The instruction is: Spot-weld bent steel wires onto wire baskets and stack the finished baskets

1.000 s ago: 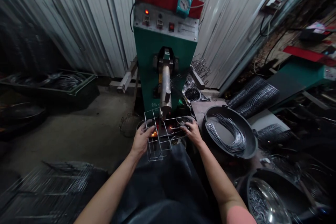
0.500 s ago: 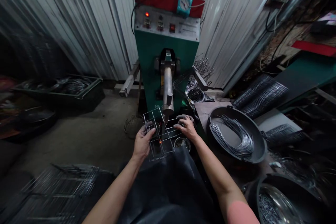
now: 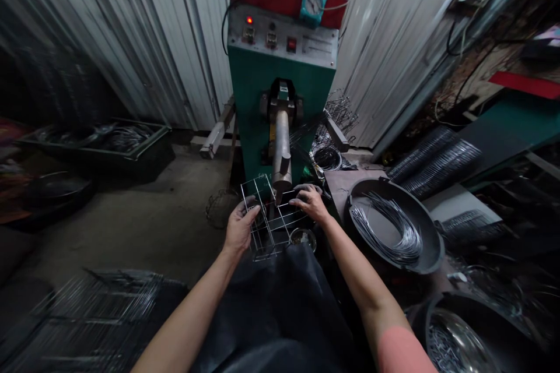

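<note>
A small wire basket frame (image 3: 269, 221) sits under the metal arm (image 3: 282, 148) of a green welding machine (image 3: 280, 87). My left hand (image 3: 240, 228) grips the frame's left side, fingers curled round the wires. Over on the frame's right top edge, my right hand (image 3: 310, 203) holds it with fingers bent over the wires. The arm's tip stands just above the frame's wires. A dark apron (image 3: 275, 309) covers my lap below.
A black pan (image 3: 426, 256) of curved wire pieces lies at the right, with another pan (image 3: 455, 332) of small metal parts at bottom right. Finished wire frames (image 3: 96, 309) pile up at bottom left. A green crate (image 3: 144, 151) stands on the concrete floor at the left.
The red sparks seen inside the frame earlier are gone. Both hands have shifted the frame slightly up and away, still gripping it.
</note>
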A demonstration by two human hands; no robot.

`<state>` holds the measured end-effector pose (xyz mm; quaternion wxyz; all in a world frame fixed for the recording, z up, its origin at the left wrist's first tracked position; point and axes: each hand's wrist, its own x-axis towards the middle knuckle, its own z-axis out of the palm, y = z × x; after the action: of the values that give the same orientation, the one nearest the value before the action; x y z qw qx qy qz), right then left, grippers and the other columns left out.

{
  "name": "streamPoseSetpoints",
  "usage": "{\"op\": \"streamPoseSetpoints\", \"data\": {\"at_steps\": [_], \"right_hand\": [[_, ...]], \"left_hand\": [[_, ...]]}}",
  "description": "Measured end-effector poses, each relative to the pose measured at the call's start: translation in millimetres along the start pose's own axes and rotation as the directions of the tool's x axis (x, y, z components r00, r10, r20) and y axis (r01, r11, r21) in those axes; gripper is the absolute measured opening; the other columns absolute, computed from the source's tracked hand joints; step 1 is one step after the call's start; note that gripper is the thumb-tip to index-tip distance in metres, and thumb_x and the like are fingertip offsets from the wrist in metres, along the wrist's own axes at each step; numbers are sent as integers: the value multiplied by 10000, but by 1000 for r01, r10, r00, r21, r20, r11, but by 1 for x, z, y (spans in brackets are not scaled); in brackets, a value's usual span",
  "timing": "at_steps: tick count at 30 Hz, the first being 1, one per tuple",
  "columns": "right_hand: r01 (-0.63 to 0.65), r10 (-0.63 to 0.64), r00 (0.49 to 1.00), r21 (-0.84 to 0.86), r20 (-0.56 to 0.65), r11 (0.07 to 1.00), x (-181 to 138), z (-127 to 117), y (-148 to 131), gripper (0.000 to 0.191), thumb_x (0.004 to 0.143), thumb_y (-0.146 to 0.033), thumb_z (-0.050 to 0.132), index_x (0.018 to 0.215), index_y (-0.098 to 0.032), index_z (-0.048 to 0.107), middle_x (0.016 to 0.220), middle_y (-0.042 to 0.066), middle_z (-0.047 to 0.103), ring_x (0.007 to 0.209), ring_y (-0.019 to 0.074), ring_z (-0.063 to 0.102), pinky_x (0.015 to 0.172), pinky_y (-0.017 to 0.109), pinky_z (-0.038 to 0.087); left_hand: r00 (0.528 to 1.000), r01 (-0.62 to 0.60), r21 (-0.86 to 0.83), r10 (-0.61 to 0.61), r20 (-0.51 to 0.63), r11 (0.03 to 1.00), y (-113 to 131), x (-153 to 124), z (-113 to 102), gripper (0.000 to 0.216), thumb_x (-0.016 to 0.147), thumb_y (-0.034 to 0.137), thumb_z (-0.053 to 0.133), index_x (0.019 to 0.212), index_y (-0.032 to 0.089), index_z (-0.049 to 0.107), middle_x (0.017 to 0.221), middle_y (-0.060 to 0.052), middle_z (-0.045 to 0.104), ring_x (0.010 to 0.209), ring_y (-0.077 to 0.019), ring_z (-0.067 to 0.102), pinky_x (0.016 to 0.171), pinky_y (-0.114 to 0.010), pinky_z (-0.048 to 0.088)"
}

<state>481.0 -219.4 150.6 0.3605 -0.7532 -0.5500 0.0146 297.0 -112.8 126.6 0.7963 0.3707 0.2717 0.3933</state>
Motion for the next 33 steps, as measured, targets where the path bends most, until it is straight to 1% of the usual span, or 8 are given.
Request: {"op": "streamPoseSetpoints", "data": {"at_steps": [4,10,12,16,23,29,31,33], "right_hand": [[-3,3,1000,-12,14,1000,4,-1,2,281,762,-448,628,626,-205,596,1018,38,632,1027,216,493,923,412,259],[13,-13,1000,-1,4,1000,7,0,3,275,760,-423,641,611,-197,589,967,37,637,981,203,511,905,398,270],[7,-7,1000,3,3,1000,6,1,3,266,747,-419,656,616,-198,589,965,34,637,984,201,509,903,393,270],[-18,18,1000,-18,19,1000,6,0,2,273,750,-437,646,622,-202,595,974,29,636,999,203,502,911,396,258],[-48,49,998,-33,24,998,6,-2,-2,313,775,-463,604,610,-198,597,985,41,640,991,209,511,914,414,244],[-48,48,999,-36,24,998,6,1,1,302,779,-458,602,621,-201,603,977,31,639,992,202,512,913,400,253],[-47,48,999,-60,14,997,3,1,-1,285,771,-449,616,636,-198,603,986,37,637,998,204,512,915,405,254],[-25,26,1000,-89,9,996,-6,0,-8,261,769,-430,626,655,-197,605,998,45,635,1004,210,512,914,416,258]], "left_hand": [[1000,22,-14,-22,10,1000,1,5,0,488,497,218,796,951,156,627,676,24,621,610,-72,564,623,-191,427],[998,54,-12,-54,-16,998,-1,8,-1,504,485,233,804,950,153,627,646,38,597,577,-65,535,581,-188,407],[998,60,-2,-60,-21,998,-2,9,-2,517,484,244,806,959,153,624,650,37,598,589,-65,539,593,-188,405],[999,51,33,-50,-16,998,-1,9,-2,560,464,278,815,972,151,618,695,18,623,651,-81,567,640,-199,413],[998,67,0,-67,-2,998,4,5,2,592,418,269,827,951,133,609,643,26,609,592,-75,546,605,-195,411],[999,54,49,-54,-3,997,4,8,1,580,443,285,823,968,142,622,650,29,599,581,-74,525,565,-191,393],[999,41,67,-42,9,997,4,6,0,571,448,285,824,963,135,629,656,28,598,575,-64,512,555,-179,385],[999,37,71,-39,28,997,5,1,-5,559,468,279,820,975,136,630,676,25,603,580,-55,510,559,-163,386]]}}
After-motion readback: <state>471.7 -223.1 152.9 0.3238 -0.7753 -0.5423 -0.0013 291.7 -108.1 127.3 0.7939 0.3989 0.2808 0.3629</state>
